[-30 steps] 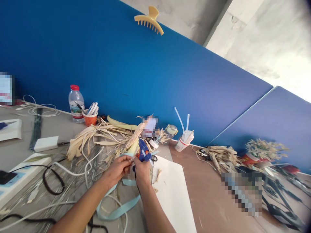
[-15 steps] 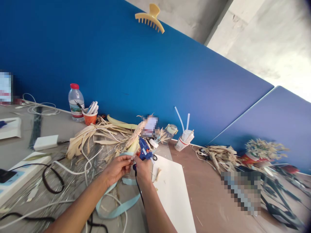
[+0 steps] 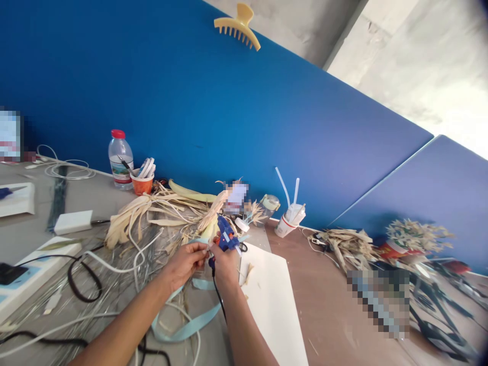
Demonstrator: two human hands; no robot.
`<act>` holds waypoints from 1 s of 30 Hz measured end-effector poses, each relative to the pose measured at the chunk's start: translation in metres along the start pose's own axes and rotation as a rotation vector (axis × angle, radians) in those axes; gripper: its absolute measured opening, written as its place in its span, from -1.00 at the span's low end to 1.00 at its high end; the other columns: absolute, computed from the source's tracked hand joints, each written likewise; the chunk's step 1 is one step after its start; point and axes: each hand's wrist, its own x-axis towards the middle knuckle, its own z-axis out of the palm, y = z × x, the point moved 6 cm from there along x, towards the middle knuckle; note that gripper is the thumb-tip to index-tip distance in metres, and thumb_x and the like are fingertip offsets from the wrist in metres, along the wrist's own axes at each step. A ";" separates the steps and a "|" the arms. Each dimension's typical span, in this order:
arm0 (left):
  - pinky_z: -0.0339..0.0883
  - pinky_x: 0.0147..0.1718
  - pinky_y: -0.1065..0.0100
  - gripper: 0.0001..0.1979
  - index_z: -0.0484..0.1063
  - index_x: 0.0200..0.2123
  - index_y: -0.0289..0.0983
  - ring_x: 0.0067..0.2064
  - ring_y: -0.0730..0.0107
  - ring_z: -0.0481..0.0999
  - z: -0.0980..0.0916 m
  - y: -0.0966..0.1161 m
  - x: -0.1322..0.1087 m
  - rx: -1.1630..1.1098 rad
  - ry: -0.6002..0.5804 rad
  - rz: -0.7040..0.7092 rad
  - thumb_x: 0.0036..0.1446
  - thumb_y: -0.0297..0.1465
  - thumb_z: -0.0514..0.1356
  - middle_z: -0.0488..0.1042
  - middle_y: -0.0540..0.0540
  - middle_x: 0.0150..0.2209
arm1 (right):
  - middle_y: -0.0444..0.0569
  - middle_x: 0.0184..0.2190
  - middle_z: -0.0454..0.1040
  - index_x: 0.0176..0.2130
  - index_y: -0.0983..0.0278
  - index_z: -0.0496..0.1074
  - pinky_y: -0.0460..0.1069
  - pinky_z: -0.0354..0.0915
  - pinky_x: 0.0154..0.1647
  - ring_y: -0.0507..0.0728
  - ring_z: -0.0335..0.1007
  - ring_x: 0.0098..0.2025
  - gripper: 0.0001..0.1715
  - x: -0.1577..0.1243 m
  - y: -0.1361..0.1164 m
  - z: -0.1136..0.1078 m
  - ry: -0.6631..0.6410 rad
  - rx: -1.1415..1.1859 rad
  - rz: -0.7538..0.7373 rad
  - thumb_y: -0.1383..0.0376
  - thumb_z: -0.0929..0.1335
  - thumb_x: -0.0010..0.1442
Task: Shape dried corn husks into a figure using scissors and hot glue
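My right hand is closed round the grip of a small blue glue gun, whose black cord runs down along my forearm. Its nozzle points left toward my left hand. That hand pinches a small pale piece between thumb and fingers, too small to name. Both hands hover over the table just in front of a heap of dried husk strips. A light blue ribbon loops on the table under my arms.
A water bottle and an orange cup of tools stand by the blue partition. White sheet lies right of my hands. Cables and a power strip crowd the left; a paper cup and more husks sit right.
The hands stay together and barely shift. The glue gun has tilted slightly, and the view has drifted a little.
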 end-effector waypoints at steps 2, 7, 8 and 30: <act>0.10 -0.63 0.51 -0.87 0.51 -0.52 -0.38 -0.64 0.63 0.21 -0.002 0.000 0.000 0.001 0.018 0.008 -0.27 -0.53 0.35 0.39 -0.02 -0.60 | -0.11 -0.41 0.46 -0.24 0.31 0.39 -0.07 0.27 -0.36 0.02 0.34 -0.42 -0.64 0.002 0.004 -0.002 0.009 0.047 -0.003 0.30 0.39 -0.12; 0.08 -0.61 0.52 -0.82 0.50 -0.50 -0.37 -0.64 0.65 0.21 -0.005 0.002 0.000 0.006 0.056 0.004 -0.31 -0.49 0.36 0.39 0.00 -0.60 | -0.10 -0.38 0.45 -0.21 0.30 0.40 -0.09 0.27 -0.39 -0.01 0.32 -0.44 -0.61 0.003 0.003 -0.011 0.060 0.192 0.034 0.16 0.40 -0.05; 0.07 -0.61 0.52 -0.81 0.50 -0.50 -0.37 -0.64 0.65 0.21 -0.005 0.002 0.000 0.012 0.061 0.003 -0.32 -0.48 0.36 0.39 0.01 -0.60 | -0.10 -0.38 0.45 -0.21 0.29 0.40 -0.09 0.26 -0.42 -0.02 0.30 -0.46 -0.62 0.002 -0.002 -0.012 0.038 0.223 0.024 0.16 0.40 -0.04; 0.02 -0.61 0.49 -0.77 0.55 -0.46 -0.38 -0.63 0.63 0.18 -0.009 0.006 0.004 0.050 0.046 0.042 -0.32 -0.45 0.36 0.35 0.01 -0.62 | -0.04 -0.37 0.51 -0.28 0.30 0.53 -0.04 0.26 -0.24 0.09 0.37 -0.30 -0.70 -0.008 -0.017 -0.004 -0.287 -0.210 -0.143 0.19 0.32 0.05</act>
